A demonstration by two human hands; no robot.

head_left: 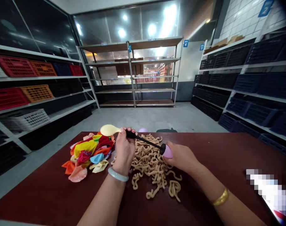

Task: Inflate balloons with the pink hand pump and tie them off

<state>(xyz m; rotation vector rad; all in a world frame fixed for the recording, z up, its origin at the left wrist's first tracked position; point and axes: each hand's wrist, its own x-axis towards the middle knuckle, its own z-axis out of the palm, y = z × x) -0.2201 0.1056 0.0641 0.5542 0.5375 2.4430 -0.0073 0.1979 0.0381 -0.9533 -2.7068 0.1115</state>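
A black hand balloon pump [147,141] is held at a slant over the table, its thin rod pulled out. My left hand [126,147] is closed around the pump's body and the neck of a pale yellow balloon [110,130], which is partly inflated. On the pump's other end, my right hand [179,157] grips the rounded purple end piece [167,152]. Below both hands lies a heap of tan, twisted, worm-like pieces [152,164]; I cannot tell what they are. Left of it is a pile of flat, colourful balloons [86,150].
The dark red table [204,185] has a blurred, pixelated flat object [270,191] at its right. A purple rounded thing [143,130] shows by the far edge. Shelves with crates [38,94] stand left, dark crates [253,110] right, and a metal rack [133,91] behind.
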